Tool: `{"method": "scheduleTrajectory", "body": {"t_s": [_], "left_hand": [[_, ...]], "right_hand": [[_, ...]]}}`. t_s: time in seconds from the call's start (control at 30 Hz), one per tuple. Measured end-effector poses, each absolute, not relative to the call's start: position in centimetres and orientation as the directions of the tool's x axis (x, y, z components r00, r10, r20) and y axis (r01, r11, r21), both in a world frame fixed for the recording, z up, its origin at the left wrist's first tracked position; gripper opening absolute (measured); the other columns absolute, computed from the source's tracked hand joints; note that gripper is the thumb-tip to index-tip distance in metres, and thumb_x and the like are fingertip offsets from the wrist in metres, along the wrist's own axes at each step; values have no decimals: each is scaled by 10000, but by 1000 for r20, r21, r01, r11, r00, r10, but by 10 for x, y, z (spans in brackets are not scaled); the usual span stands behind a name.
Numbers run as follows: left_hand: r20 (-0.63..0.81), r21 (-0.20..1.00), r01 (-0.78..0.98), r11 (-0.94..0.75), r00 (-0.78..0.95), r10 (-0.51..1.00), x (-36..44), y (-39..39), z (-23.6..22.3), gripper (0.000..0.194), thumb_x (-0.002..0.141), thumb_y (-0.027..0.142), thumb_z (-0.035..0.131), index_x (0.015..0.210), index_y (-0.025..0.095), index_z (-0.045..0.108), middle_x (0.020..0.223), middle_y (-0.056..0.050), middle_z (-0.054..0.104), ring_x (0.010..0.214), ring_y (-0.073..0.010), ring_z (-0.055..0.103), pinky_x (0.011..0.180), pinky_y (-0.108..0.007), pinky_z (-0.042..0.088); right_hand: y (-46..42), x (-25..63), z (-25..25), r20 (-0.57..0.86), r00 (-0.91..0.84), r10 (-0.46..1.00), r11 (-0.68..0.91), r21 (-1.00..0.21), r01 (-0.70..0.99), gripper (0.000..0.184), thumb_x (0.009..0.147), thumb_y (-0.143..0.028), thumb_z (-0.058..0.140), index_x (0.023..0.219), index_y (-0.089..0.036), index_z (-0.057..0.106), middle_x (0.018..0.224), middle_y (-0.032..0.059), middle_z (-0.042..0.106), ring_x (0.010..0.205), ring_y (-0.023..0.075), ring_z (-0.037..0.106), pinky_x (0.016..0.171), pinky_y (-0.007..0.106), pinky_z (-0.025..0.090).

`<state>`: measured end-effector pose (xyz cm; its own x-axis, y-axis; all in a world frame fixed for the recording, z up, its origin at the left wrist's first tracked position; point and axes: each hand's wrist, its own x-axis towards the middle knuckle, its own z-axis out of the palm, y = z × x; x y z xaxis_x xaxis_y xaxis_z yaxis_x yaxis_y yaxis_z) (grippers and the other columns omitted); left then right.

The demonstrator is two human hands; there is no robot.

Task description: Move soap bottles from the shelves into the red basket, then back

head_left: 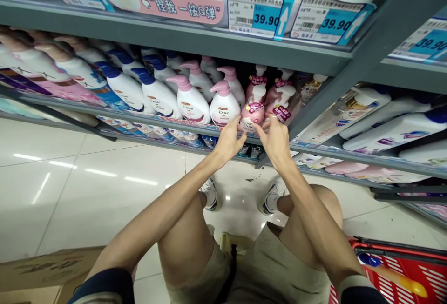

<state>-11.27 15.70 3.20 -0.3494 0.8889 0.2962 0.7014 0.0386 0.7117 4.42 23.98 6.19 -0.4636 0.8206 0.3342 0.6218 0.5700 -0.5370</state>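
A pink Dove pump bottle (250, 118) with a white pump and a bright pink neck tag stands at the front of the middle shelf. My left hand (229, 142) is closed at its left side, the fingertips between it and a white Dove bottle (223, 107) with a pink pump. From the right, my right hand (276, 142) closes on the same pink bottle, thumb at its front, and partly covers a second pink pump bottle (281, 104). Some fingertips are hidden between the bottles. More pink bottles stand behind these two.
White bottles with blue pumps (159, 99) line the shelf to the left. A grey upright (331, 94) divides it from more bottles at right. Price tags (258, 15) hang above. A red basket (401, 266) sits at lower right, a cardboard box (45, 271) at lower left.
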Motion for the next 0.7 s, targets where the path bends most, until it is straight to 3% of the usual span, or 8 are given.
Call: {"method": "scheduleTrajectory", "body": {"t_s": [0.17, 0.43, 0.7], "left_hand": [[173, 667, 728, 158, -358, 918, -119, 145, 38, 302, 953, 290, 655, 1217, 170, 741, 776, -9, 678, 698, -188, 624, 817, -325, 528], [128, 599, 772, 212, -354, 926, -142, 146, 27, 303, 948, 272, 669, 1219, 209, 788, 758, -15, 704, 741, -202, 641, 798, -304, 493], [132, 559, 789, 255, -389, 912, -135, 157, 30, 185, 955, 299, 676, 1042, 233, 825, 856, -52, 760, 809, -232, 666, 783, -318, 491]], "right_hand": [[239, 66, 59, 326, -452, 830, 557, -538, 633, 278, 1044, -323, 540, 1099, -133, 735, 861, 110, 763, 753, 242, 713, 829, 353, 534], [233, 54, 36, 135, -553, 822, 554, -412, 723, 342, 1037, -291, 565, 1308, -154, 722, 940, 137, 780, 914, 304, 739, 887, 389, 540], [233, 40, 46, 76, -596, 799, 585, -324, 743, 241, 1063, -297, 547, 1168, -183, 731, 975, 142, 770, 932, 300, 731, 839, 362, 523]]}}
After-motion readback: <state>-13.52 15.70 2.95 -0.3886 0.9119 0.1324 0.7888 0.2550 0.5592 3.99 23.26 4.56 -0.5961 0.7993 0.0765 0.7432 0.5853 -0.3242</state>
